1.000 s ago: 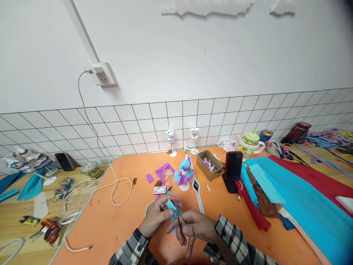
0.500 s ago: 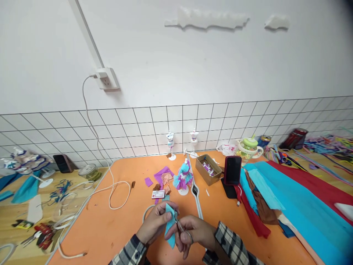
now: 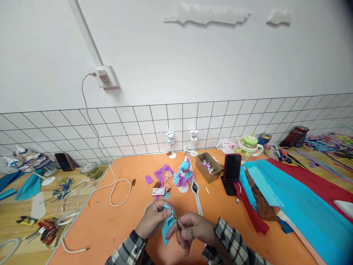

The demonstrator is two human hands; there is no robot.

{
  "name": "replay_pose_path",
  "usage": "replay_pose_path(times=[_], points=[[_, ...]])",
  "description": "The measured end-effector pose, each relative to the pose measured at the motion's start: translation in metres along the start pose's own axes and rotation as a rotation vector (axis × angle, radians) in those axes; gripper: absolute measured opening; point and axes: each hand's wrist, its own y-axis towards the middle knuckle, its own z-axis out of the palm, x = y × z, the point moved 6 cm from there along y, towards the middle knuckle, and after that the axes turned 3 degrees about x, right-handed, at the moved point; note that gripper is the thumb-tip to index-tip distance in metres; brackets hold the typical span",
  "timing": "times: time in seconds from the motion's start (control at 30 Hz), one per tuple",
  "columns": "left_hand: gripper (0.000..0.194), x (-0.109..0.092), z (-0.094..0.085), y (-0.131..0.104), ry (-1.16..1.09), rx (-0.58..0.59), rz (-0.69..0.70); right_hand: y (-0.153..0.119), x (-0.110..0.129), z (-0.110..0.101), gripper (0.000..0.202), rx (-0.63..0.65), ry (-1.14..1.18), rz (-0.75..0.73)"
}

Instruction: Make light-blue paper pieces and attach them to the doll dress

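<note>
Between the thumb and fingers of my left hand is a folded piece of light blue fabric, its lower end hanging down. My right hand is closed on small metal scissors, whose blades meet the fabric's right edge near my left fingertips. Beyond my hands stands a small dress form in a blue and purple ruffled dress. Purple and peach fabric scraps and a small white card box lie left of it.
Two more dress forms stand by the wall. Right of centre are a cardboard box, a phone on a stand and a green-lidded teapot. Long blue fabric covers the right side; a white cable curls at left.
The light blue fabric has bent and its lower end has swung slightly left. My left hand has moved a little left. My right hand still holds the scissors at the fabric.
</note>
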Motion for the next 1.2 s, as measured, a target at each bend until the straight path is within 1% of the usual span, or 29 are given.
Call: replay_pose_path(times=[0.1, 0.2, 0.33, 0.47, 0.57, 0.7, 0.83, 1.03, 1.2], points=[[0.027, -0.008, 0.004, 0.000, -0.011, 0.018, 0.045, 0.000, -0.001, 0.000, 0.052, 0.009, 0.005, 0.002], [0.024, -0.008, 0.006, 0.000, -0.023, 0.039, 0.024, 0.001, -0.002, -0.001, 0.053, -0.002, 0.003, 0.009], [0.027, -0.002, 0.004, 0.000, 0.002, 0.090, -0.011, 0.000, -0.002, 0.000, 0.054, 0.032, -0.002, 0.030], [0.028, 0.000, 0.002, 0.000, 0.079, 0.105, -0.030, -0.001, -0.003, 0.001, 0.050, 0.067, 0.013, 0.030], [0.032, -0.002, 0.001, -0.001, 0.117, 0.098, -0.033, -0.001, -0.004, 0.000, 0.050, 0.058, 0.028, 0.027], [0.042, -0.006, 0.005, -0.002, 0.059, 0.098, -0.013, 0.000, -0.005, -0.001, 0.053, 0.026, 0.031, 0.016], [0.030, -0.011, 0.010, -0.002, 0.039, 0.091, 0.052, 0.001, -0.005, 0.002, 0.053, 0.024, 0.022, 0.012], [0.030, 0.000, 0.010, -0.001, -0.013, 0.134, -0.024, -0.001, -0.002, 0.003, 0.052, 0.021, 0.046, -0.003], [0.033, 0.001, 0.011, 0.000, -0.026, 0.148, -0.021, -0.003, 0.005, 0.005, 0.052, 0.020, 0.003, -0.025]])
